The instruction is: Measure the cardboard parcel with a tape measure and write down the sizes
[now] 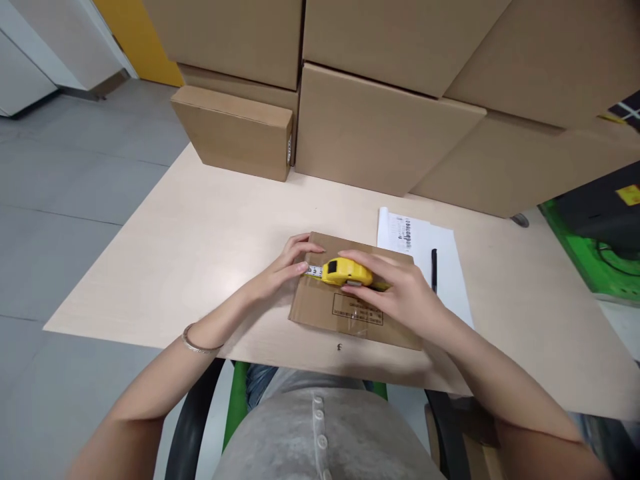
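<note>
Pinches a yellow tape measure in the right hand, spreads the left hand at the blade tip, apparently measuring the cardboard box, and likely needs straight alignment next.

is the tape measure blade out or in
Out: a short marked blade shows between the yellow tape measure and the left hand.

Angles both forearms inward from behind and outside the fingers. Stretches left hand forward, fingers slightly bent, thumb parted from them on the torso side. Curls right hand into a grip, thumb torso-side of its forefinger, tips near and facing the left fingertips.
</note>
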A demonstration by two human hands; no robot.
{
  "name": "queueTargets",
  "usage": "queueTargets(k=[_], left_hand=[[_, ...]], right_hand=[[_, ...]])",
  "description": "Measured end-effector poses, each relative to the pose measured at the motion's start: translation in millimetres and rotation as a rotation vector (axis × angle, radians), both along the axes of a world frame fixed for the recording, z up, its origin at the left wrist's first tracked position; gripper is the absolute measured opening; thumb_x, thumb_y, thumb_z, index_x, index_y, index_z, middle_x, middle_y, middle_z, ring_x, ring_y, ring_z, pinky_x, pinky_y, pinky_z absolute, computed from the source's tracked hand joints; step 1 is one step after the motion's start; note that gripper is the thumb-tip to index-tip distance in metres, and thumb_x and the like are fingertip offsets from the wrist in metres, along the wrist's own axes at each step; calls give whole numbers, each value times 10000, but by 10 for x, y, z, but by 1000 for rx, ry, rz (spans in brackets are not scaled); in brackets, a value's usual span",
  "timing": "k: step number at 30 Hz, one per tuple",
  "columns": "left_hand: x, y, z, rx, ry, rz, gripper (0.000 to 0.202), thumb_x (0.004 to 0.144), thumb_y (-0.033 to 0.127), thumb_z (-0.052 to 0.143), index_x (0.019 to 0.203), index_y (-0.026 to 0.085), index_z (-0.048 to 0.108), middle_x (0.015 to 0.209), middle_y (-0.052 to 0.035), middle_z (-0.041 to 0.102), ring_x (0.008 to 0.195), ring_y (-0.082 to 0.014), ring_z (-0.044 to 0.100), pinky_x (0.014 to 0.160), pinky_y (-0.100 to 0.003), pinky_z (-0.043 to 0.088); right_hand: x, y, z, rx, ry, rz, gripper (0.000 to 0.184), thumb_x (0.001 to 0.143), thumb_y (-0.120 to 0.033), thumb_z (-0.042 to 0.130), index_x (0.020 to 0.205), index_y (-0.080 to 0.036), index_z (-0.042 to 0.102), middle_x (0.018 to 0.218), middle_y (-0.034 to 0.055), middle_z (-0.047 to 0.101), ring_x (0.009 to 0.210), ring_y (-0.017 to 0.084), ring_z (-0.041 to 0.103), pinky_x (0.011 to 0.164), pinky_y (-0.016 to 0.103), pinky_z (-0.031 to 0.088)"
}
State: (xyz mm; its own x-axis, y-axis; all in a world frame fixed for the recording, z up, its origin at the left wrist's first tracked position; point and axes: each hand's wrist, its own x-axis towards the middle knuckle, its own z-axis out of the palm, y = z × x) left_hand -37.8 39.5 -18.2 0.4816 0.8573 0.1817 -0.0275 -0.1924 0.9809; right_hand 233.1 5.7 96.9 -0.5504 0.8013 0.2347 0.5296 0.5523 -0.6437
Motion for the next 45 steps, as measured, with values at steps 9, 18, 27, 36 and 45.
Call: queueTargets(k=[9, 18, 27, 36, 45], left_hand=[[-24, 70, -97, 15, -13, 32, 472, 921, 670, 649, 1296, 395, 732, 1479, -104, 540, 1597, -451, 267, 1324, -734, 176], [-46, 82, -180, -28, -32, 46, 445, 892, 646, 687, 1275, 424, 732, 1497, -78, 536, 1619, -426, 221, 1337, -702, 132], [-55, 72, -211, -56, -26, 67, 517, 873, 704, 659, 1280, 391, 716, 1533, -68, 460, 1559, -431, 318, 1313, -676, 239], [-76, 45, -177, 28, 74, 94, 652, 926, 757, 539, 1421, 353, 670, 1593, -75, 500, 1646, -385, 198, 1375, -597, 110], [80, 19, -209, -255, -178, 303, 606, 1052, 667, 395, 1524, 336, 581, 1683, -63, 503, 1595, -295, 415, 1329, -557, 301]], right_hand=[[1496, -389, -155, -101, -4, -356, 497, 891, -377, 837, 1376, -358, 733, 1317, 13, 792, 1139, 294, 785, 1090, 503, 619], [1543, -373, -205, -196, -50, -427, 542, 866, -485, 832, 1355, -280, 719, 1319, 81, 775, 1162, 309, 760, 1017, 457, 629], [1244, -262, 237, -242, -151, -287, 336, 879, -580, 784, 1045, -291, 744, 996, 52, 799, 854, 271, 746, 764, 384, 589], [-186, 110, 130, -30, -184, 85, 211, 983, -266, 715, 1167, -182, 653, 1157, 128, 764, 1087, 282, 730, 927, 415, 582], [422, 5, 118, -280, 241, -186, 400, 917, -509, 778, 1171, -252, 608, 1079, 70, 771, 896, 248, 759, 705, 371, 617]])
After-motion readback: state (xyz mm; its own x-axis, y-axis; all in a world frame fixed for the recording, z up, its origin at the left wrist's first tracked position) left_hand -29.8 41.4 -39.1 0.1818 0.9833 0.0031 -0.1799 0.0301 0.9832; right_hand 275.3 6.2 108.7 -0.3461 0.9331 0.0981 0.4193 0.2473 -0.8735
